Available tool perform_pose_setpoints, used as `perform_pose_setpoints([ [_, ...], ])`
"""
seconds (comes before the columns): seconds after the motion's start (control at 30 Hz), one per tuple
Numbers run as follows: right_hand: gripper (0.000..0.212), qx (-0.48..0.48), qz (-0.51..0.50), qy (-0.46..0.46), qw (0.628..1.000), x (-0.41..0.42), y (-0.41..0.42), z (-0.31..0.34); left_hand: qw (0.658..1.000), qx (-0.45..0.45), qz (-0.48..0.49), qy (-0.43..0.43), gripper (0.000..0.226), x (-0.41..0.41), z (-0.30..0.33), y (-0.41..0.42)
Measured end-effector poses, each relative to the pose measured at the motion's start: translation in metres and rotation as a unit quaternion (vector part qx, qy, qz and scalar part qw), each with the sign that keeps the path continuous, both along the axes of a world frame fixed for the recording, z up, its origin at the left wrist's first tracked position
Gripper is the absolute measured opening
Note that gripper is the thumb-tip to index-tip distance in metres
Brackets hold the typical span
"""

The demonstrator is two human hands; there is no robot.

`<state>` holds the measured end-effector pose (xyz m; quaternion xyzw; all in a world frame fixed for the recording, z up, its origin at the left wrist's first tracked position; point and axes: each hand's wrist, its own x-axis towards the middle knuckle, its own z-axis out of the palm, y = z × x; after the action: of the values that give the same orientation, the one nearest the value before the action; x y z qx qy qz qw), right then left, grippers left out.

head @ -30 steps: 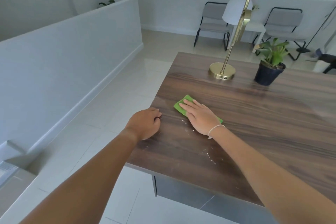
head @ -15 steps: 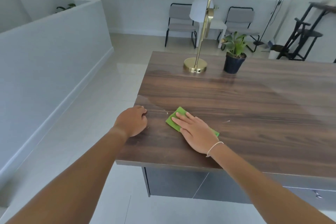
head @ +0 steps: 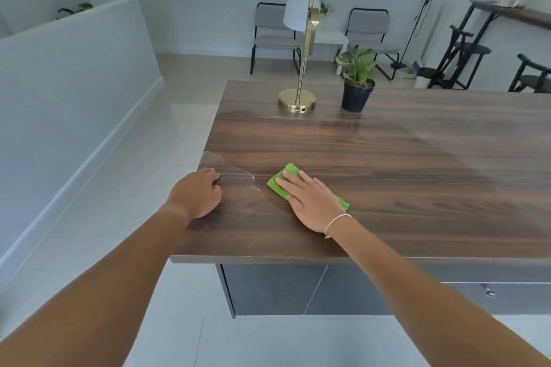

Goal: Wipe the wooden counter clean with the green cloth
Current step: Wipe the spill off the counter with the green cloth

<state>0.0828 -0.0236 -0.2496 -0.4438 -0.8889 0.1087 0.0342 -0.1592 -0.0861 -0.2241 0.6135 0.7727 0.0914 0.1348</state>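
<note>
1. Across most of the view lies the wooden counter point(head: 387, 164), dark brown with long grain lines; under its near edge there are dark grey cabinet fronts point(head: 283, 289).
2. At the far side of the counter stands a brass lamp point(head: 298, 100) with a round base, a curved neck and a white shade.
3. Just to the right of the lamp stands a small green plant in a black pot point(head: 357, 95), apart from the lamp base.
4. The right hand point(head: 310, 202) lies flat on the green cloth point(head: 287, 176), fingers point(head: 290, 180) stretched out and close together, pressing it down and not gripping it.
5. The left hand point(head: 198, 192) rests on the left edge of the counter, its fingers loosely curled and holding nothing.
6. The green cloth is near the left front corner of the counter, between the two hands; one end shows before the fingertips, the other beside the wrist.
7. Between the left hand and the cloth there is a pale smear point(head: 253, 180) on the wood.
8. A thin white bracelet point(head: 337, 222) is on the right wrist.
</note>
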Motion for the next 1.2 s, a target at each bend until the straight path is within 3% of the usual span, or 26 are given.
perform_pose_setpoints([
  [0.1,0.046,0.001,0.03,0.018,0.999,0.043,-0.007,0.002,1.0,-0.018,0.004,0.008,0.047,0.003,0.003,0.0],
  [0.23,0.047,0.001,-0.101,-0.027,0.995,0.127,0.032,0.006,0.998,-0.048,0.016,0.026,0.049,0.008,0.008,-0.002],
  [0.37,0.049,0.007,-0.193,-0.021,0.981,0.127,0.043,0.008,0.998,-0.044,0.027,0.029,0.051,0.029,0.01,-0.009],
  [0.53,0.05,-0.019,-0.103,0.004,0.995,0.074,0.002,0.001,1.0,-0.027,0.0,0.011,0.05,0.08,0.016,-0.012],
  [0.6,0.05,-0.067,-0.078,0.055,0.993,0.072,-0.006,0.005,1.0,-0.013,-0.016,0.005,0.049,0.103,0.021,-0.012],
  [0.7,0.049,-0.159,-0.115,0.206,0.959,0.106,0.005,0.025,1.0,0.011,-0.023,-0.001,0.049,0.134,0.027,-0.013],
  [0.8,0.049,-0.086,-0.137,0.105,0.981,0.154,0.021,0.03,0.999,0.035,-0.026,-0.015,0.049,0.169,0.03,-0.01],
  [0.9,0.049,-0.076,-0.131,-0.011,0.988,0.182,0.023,0.018,0.997,0.034,-0.063,-0.029,0.051,0.213,0.028,-0.003],
  [1.2,0.049,-0.034,-0.133,-0.014,0.99,0.185,0.02,0.001,0.994,-0.059,-0.057,0.073,0.068,0.276,-0.004,0.018],
])
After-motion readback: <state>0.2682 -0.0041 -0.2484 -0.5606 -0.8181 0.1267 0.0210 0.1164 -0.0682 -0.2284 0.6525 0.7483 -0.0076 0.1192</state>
